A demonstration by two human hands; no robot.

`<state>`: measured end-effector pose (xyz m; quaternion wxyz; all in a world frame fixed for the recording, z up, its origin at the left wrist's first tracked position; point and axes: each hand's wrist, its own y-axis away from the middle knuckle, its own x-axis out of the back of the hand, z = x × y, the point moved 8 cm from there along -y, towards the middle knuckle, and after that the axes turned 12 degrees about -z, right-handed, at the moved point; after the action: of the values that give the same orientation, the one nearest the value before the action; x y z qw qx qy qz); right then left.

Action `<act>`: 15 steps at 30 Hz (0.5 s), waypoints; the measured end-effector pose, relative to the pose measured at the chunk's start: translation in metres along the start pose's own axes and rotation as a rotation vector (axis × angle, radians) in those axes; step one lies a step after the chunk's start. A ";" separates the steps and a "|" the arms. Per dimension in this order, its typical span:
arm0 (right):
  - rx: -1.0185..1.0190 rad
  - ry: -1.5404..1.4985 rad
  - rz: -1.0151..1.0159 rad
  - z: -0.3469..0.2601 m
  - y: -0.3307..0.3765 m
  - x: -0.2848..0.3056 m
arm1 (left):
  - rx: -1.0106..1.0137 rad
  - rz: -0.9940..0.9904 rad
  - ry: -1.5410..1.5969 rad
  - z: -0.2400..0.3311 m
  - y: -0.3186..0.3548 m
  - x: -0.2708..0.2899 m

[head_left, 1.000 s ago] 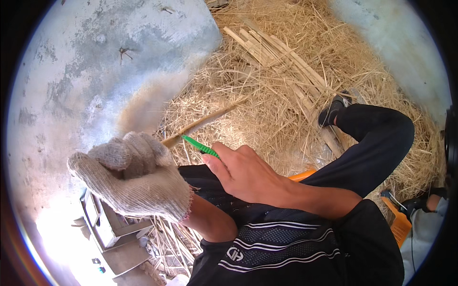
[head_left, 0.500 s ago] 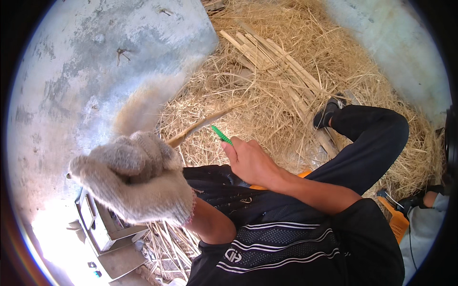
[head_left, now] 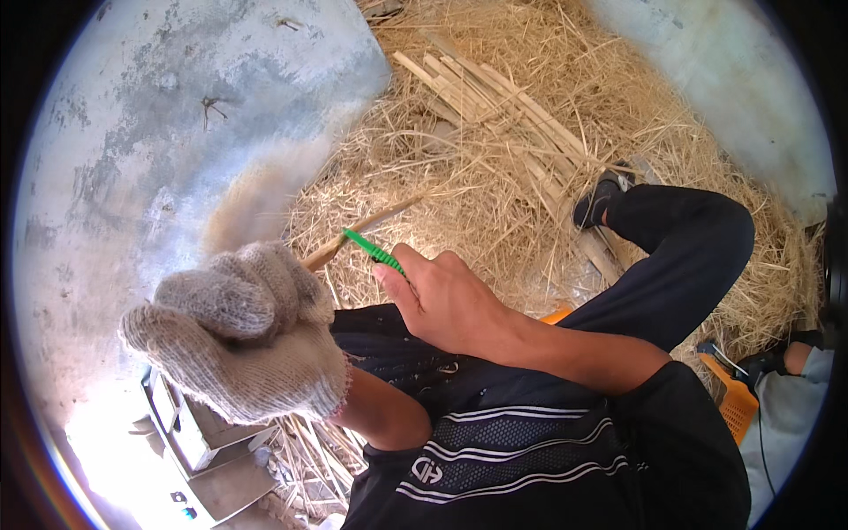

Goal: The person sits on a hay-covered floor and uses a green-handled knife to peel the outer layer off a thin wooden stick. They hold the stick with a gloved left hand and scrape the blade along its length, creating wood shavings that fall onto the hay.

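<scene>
The wooden strip [head_left: 382, 216] slants out over the loose straw [head_left: 495, 216], its near end inside the closed fist of the gloved left hand [head_left: 238, 331]. The bare right hand [head_left: 446, 305] grips a green tool [head_left: 375, 253] beside the strip, tip overlapping it — whether the two touch is hard to tell. The step looks like trimming or scraping the strip; another stroke would call for a firm hold and a tip kept off that fist. Open room lies right of the strip — slats [head_left: 481, 97] rest beyond its far end, a pale wall [head_left: 291, 97] stands left, a bent leg [head_left: 693, 265] well to its right.
</scene>
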<state>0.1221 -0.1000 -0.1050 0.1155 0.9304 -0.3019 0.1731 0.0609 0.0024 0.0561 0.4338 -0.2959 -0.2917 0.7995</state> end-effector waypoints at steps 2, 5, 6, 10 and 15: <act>-0.064 -0.054 0.018 0.022 -0.007 -0.005 | 0.013 -0.046 0.006 -0.001 -0.001 -0.001; -0.171 -0.009 0.057 0.055 -0.010 -0.004 | 0.009 -0.119 0.016 -0.001 -0.002 0.003; -0.170 0.007 0.072 0.055 -0.008 -0.004 | 0.001 -0.163 0.030 0.000 -0.002 0.001; -0.013 0.060 -0.001 -0.006 0.005 0.004 | 0.032 -0.239 0.068 -0.003 0.002 -0.002; -0.113 0.047 0.157 0.066 -0.008 -0.003 | 0.037 -0.227 0.058 -0.003 -0.001 -0.002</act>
<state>0.1408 -0.1129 -0.1671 0.1611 0.8915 -0.3805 0.1860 0.0647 0.0012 0.0549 0.5353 -0.2760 -0.2957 0.7415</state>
